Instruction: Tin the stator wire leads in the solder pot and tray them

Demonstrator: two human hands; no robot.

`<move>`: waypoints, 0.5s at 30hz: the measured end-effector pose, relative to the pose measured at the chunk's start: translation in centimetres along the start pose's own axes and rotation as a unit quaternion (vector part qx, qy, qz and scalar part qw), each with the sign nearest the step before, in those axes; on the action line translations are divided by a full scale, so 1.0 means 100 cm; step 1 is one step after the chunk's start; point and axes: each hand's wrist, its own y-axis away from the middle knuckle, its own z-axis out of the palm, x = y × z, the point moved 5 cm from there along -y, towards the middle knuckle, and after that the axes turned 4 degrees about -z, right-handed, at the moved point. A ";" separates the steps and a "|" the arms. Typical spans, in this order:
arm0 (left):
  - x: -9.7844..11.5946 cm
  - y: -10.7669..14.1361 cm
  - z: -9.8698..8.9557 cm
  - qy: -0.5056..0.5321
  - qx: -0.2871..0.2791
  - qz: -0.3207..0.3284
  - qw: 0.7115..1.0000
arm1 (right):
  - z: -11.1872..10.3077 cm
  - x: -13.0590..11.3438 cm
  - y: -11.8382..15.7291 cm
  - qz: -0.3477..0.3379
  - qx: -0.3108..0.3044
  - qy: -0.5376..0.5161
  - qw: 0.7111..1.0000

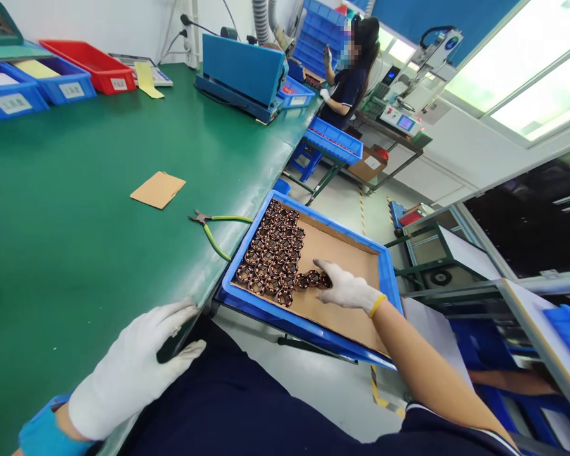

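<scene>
Many coils point(276, 252) share one tray point(390, 278) with one right hand point(348, 287).

1 red bin point(104, 81) beside 2 blue bins point(71, 90), flat cardboard piece point(158, 190)

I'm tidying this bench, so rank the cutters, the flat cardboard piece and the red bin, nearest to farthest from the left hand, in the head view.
From the left hand:
1. Green-handled cutters: near the right edge of the green table.
2. Cardboard piece: farther in, left of the cutters.
3. Red bin: far left, at the back.
</scene>
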 end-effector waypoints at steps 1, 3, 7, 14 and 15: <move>-0.001 0.000 0.000 0.001 -0.003 -0.004 1.000 | 0.006 -0.005 0.005 -0.004 0.012 0.018 1.000; -0.003 0.000 0.001 0.005 -0.007 -0.012 1.000 | 0.016 -0.014 0.007 -0.006 0.047 0.049 0.998; -0.007 0.001 0.002 0.010 -0.008 -0.022 1.000 | 0.024 -0.010 -0.004 -0.014 0.044 0.046 0.998; -0.009 -0.001 0.004 0.001 0.004 -0.010 1.000 | -0.022 0.028 -0.067 0.079 0.146 -0.087 0.982; -0.010 -0.001 0.003 -0.001 0.005 -0.009 1.000 | -0.028 0.027 -0.080 0.083 0.152 -0.093 0.981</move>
